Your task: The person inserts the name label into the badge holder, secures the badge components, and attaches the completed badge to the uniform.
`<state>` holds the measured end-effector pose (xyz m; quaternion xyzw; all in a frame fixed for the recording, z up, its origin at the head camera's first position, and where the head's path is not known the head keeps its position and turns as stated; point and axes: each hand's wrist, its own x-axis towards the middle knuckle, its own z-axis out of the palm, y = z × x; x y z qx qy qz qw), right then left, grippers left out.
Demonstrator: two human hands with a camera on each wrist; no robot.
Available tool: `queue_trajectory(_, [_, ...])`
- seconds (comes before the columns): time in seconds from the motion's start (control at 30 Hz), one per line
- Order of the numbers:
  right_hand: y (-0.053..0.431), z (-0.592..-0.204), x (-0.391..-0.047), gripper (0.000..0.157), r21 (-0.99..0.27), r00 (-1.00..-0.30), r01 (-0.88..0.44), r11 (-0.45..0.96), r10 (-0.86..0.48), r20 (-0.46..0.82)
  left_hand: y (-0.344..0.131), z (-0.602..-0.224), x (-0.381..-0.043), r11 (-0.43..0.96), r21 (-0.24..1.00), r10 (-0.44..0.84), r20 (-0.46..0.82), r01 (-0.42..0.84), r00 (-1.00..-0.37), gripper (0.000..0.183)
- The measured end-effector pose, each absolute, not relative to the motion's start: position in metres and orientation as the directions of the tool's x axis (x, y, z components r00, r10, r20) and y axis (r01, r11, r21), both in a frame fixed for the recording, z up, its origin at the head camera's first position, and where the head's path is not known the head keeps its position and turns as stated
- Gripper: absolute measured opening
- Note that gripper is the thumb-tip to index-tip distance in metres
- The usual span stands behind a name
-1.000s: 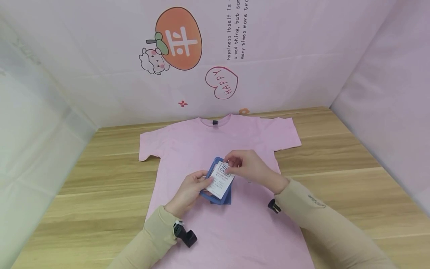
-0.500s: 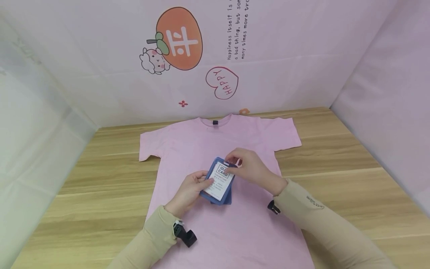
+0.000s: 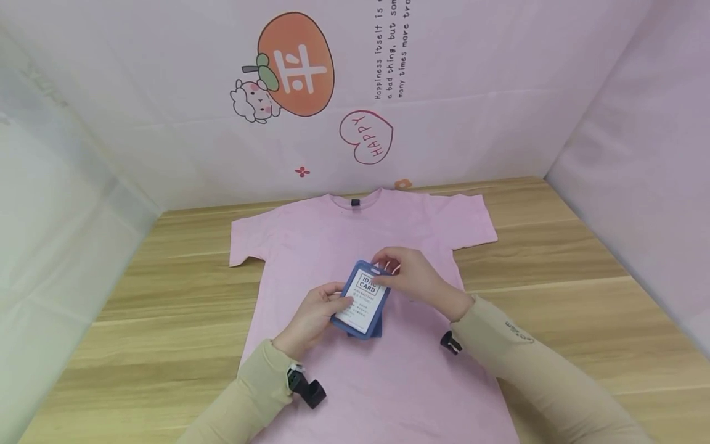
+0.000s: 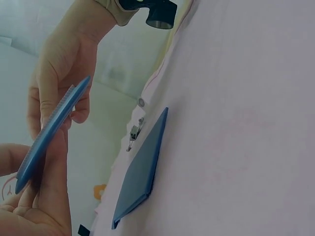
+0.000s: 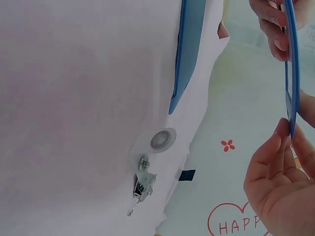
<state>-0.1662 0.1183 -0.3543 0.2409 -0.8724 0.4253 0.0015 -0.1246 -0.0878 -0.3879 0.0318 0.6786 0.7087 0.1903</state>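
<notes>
My left hand [image 3: 313,316] grips a blue ID badge holder [image 3: 349,331] by its left side, thumb across the front. A white card [image 3: 360,305] printed "ID CARD" lies within the holder's frame, parallel to its edges. At the upper right corner, my right hand [image 3: 413,277] pinches the holder, its thumb over the card's top. Both wrist views show the holder edge-on, raised above the pink T-shirt [image 3: 333,388]. Below it a second flat blue rectangular piece [image 4: 140,172] rests on the shirt, mostly hidden by the holder in the head view.
Beside the blue piece, a metal badge clip [image 5: 142,187] with a clear strap and round snap [image 5: 161,140] lies on the shirt. The shirt is spread over a wooden table [image 3: 166,320]. Printed white cloth [image 3: 471,92] stands behind, with more cloth at both sides.
The white card has gone from lying askew over the frame to sitting flush within it. Both hands have stayed nearly in place, the right one still at the top corner.
</notes>
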Motion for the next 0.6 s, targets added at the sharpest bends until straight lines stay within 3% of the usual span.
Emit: queue_trajectory(0.6, [0.1134, -0.3554, -0.165, 0.026, -0.731, -0.886, -0.419, 0.539, -0.42, 0.199, -0.09, -0.3886, -0.1231, -0.03, 0.973, 0.326, -0.206, -0.228, -0.923, 0.034])
